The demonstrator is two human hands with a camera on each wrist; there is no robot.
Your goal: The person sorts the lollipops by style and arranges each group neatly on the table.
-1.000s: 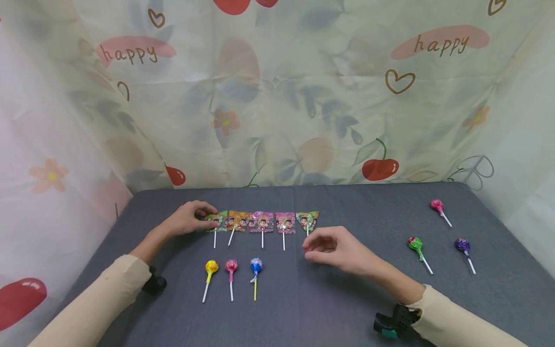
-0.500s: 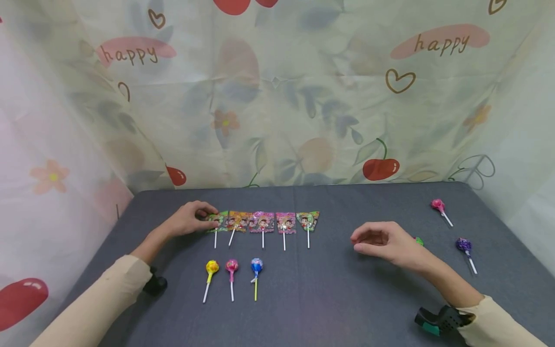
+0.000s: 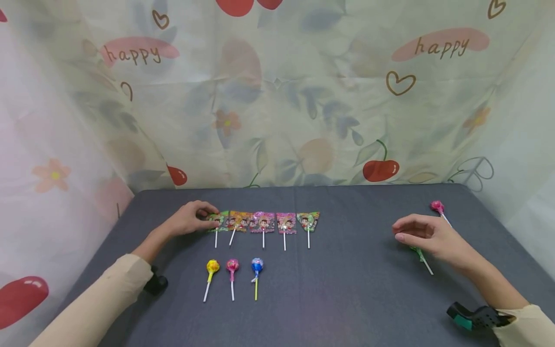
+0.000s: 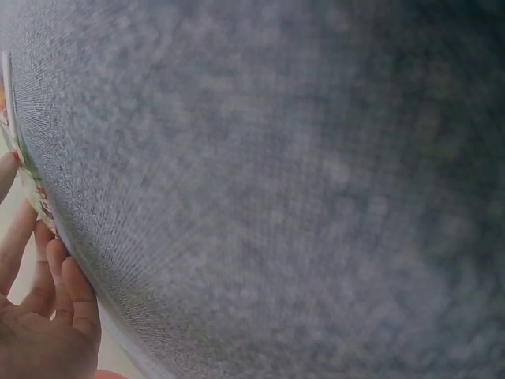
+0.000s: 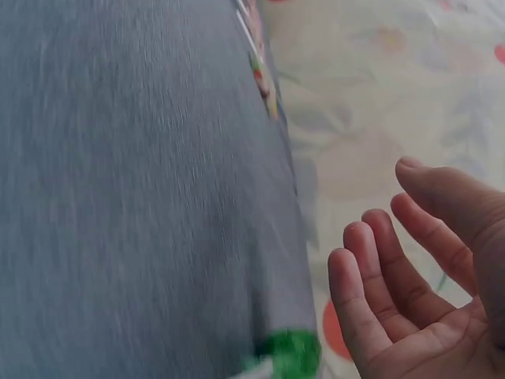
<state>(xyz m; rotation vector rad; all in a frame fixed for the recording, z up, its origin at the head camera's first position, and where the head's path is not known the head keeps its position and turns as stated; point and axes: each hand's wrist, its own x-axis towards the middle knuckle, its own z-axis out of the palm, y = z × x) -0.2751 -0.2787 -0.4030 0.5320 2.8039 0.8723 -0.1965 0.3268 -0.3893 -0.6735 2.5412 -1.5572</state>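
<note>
In the head view, my left hand (image 3: 191, 219) touches the left end of a row of flat wrapped lollipops. Its thumb and fingers, extended, rest at the green-wrapped lollipop (image 3: 221, 220). To the right lie an orange one (image 3: 238, 220), two pink ones and another green flat lollipop (image 3: 308, 220), sticks toward me. My right hand (image 3: 433, 238) hovers over the table's right side, fingers loosely bent and holding nothing. Beneath it lies a green ball lollipop (image 3: 419, 253), its head mostly hidden; the right wrist view shows its blurred green head (image 5: 292, 353). A pink ball lollipop (image 3: 437, 207) lies beyond that hand.
Nearer me on the grey tablecloth (image 3: 329, 303) lie a yellow lollipop (image 3: 212, 267), a pink lollipop (image 3: 232, 266) and a blue lollipop (image 3: 257, 266), side by side. A patterned curtain (image 3: 277, 120) hangs behind the table.
My right hand has moved right, away from the right end of the flat row, and now covers the purple lollipop and part of the green one. The left hand has stayed put.
</note>
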